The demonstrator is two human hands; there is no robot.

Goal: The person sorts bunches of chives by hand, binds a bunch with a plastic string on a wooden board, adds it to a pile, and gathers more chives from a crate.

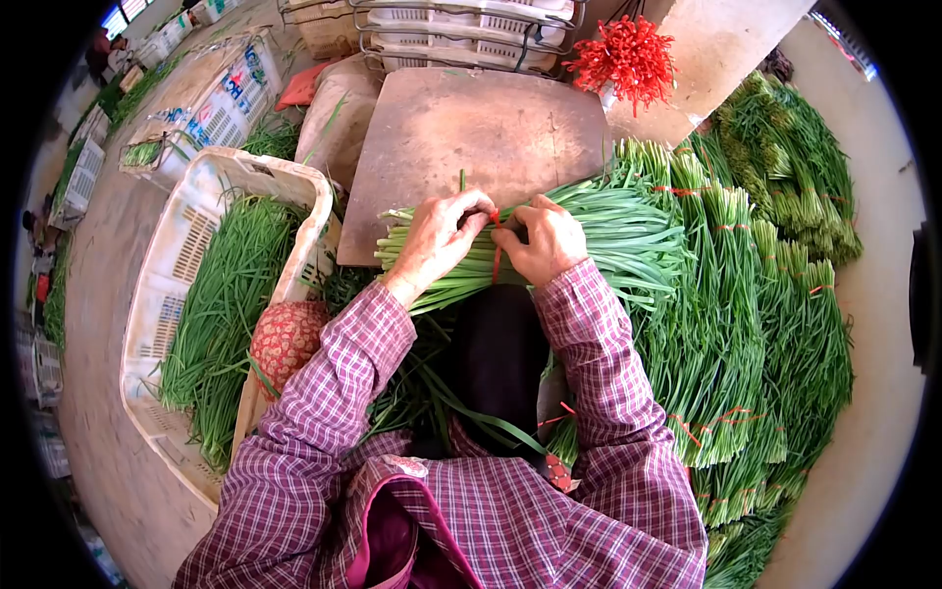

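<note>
A bundle of long green garlic chives point(618, 236) lies across the front edge of a brown board point(471, 128), pale cut ends to the left. A thin red tie point(497, 263) passes around the bundle. My left hand point(442, 236) rests on the stalks, thumb and fingers pinching the tie from the left. From the right, my right hand point(548, 238) has curled fingers pinching at the same tie, close to my left. The tie's ends are partly hidden by my fingers.
Many tied chive bundles point(706, 324) are stacked on the right. On my left stands a white plastic crate point(147, 324) holding loose chives point(231, 314). A bunch of red ties point(623, 61) hangs behind the board. Stacked crates point(461, 34) stand at the back.
</note>
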